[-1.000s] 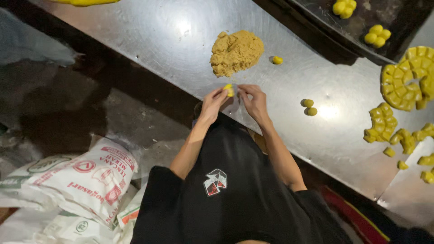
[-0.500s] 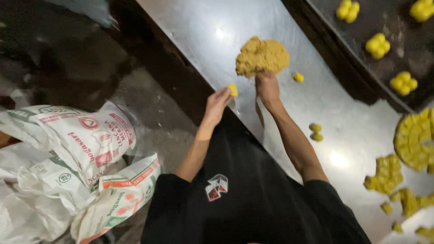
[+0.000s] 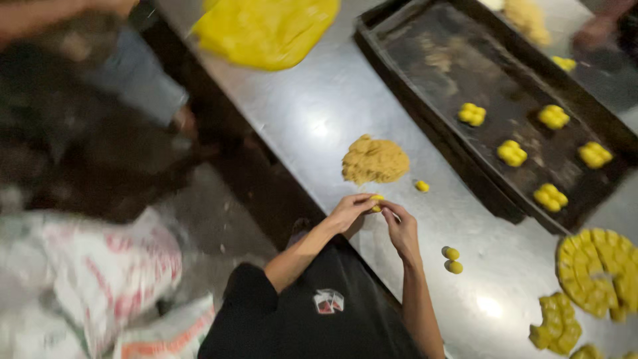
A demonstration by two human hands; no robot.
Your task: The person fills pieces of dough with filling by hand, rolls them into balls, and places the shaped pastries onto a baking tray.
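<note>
the right hand (image 3: pixel 402 229), which half a second ago reached to the crumbly filling mound (image 3: pixel 375 159), is back below it beside the left hand (image 3: pixel 349 211), both sets of fingertips pinched on a small yellow dough piece (image 3: pixel 377 199), so wrapping looks underway.

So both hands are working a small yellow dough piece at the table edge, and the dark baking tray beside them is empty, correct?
Not quite. The left hand and right hand do pinch a small yellow dough piece at the table edge, but the dark baking tray is not empty: the head view shows several shaped yellow pieces on it.
</note>
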